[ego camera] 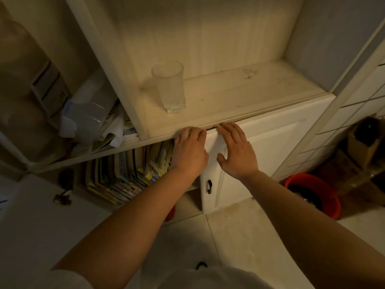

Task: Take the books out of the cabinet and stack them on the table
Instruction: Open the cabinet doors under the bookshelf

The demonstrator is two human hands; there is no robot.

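I see the books (pixel 125 174) standing packed in the open cabinet (pixel 260 147) bay. My left hand (pixel 190 152) curls over the door (pixel 214 142) edge; my right hand (pixel 236 151) lies flat, fingers spread. A cup (pixel 169 86) stands above.

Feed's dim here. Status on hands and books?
Left hand on books, still shelved. Right hand open, on shut door. Glass on shelf above.

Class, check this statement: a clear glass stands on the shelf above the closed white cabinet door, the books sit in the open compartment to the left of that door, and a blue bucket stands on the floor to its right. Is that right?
Not quite. In the head view the bucket is red, not blue. The rest holds: glass on the shelf, door closed, books left of it.
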